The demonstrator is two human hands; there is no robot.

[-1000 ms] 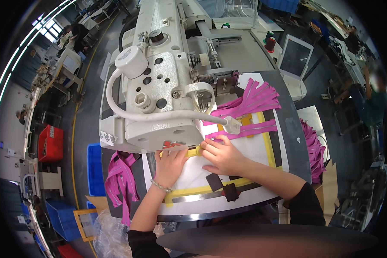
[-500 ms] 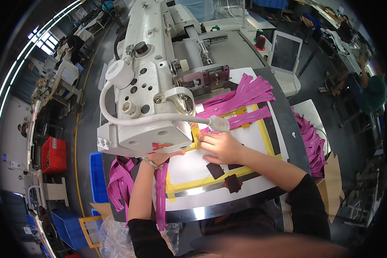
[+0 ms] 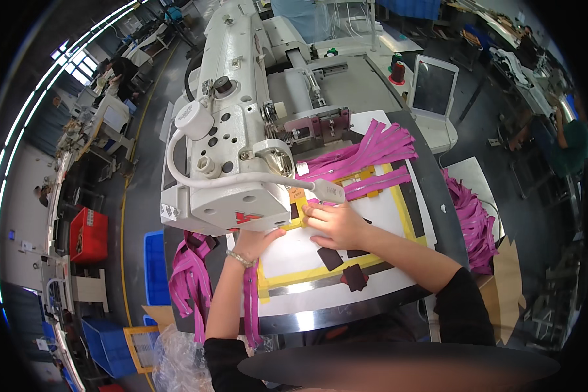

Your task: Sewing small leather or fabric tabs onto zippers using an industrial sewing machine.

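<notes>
A large white sewing machine head (image 3: 242,157) overhangs my work. My right hand (image 3: 336,225) is closed, its fingertips pressed together at the edge of a yellow frame piece (image 3: 297,215) under the needle area; what they pinch is too small to make out. Left of it, my left hand (image 3: 249,245) lies low beside the machine's front, thumb stretched toward the yellow piece. Its other fingers are hidden under the machine head. Just beyond my right hand, a pink zipper (image 3: 379,183) lies on the yellow-taped white board (image 3: 294,264). Another pink zipper (image 3: 251,307) hangs by my left wrist.
A bundle of pink zippers (image 3: 366,150) lies behind the board; more hang at left (image 3: 191,281) and a heap (image 3: 467,222) sits at right. Dark patches (image 3: 355,277) lie near the front edge. A screen (image 3: 433,85), thread spools (image 3: 397,72) and blue bins (image 3: 155,268) stand around.
The whole view has shifted slightly. My left hand has drawn a little out from under the machine head, showing more of its back and thumb. My right hand stays at the yellow piece.
</notes>
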